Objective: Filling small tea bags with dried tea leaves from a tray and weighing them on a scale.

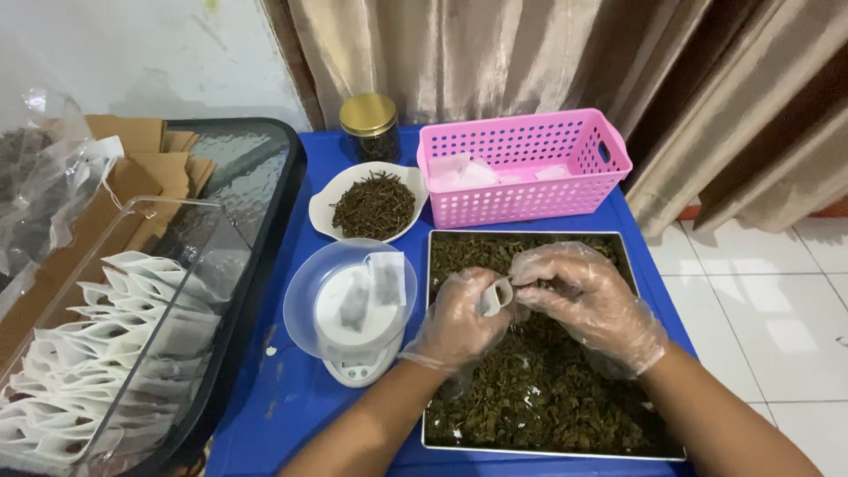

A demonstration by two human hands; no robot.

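While hovering over the metal tray [424,353] of dried brownish-green leaves [548,397], both in thin clear plastic gloves: left hand [459,320] pinched shut on a small white paper tea bag [495,296], mouth held open; right hand [587,300] just beside it, fingertips bunched together at the bag's opening, possibly on a pinch of leaves, hard to tell. Left of the left hand, a little white scale [358,340] with a clear round dish and two filled bags on top. Beyond that, a white bowl [322,208] of dark twiggy bits and a gold-lidded jar [369,124]. Past both hands, a pink plastic basket [530,190], perforated sides. Far left, a clear tub [106,212] stacked with empty white bags. All on a blue worktop [283,397].
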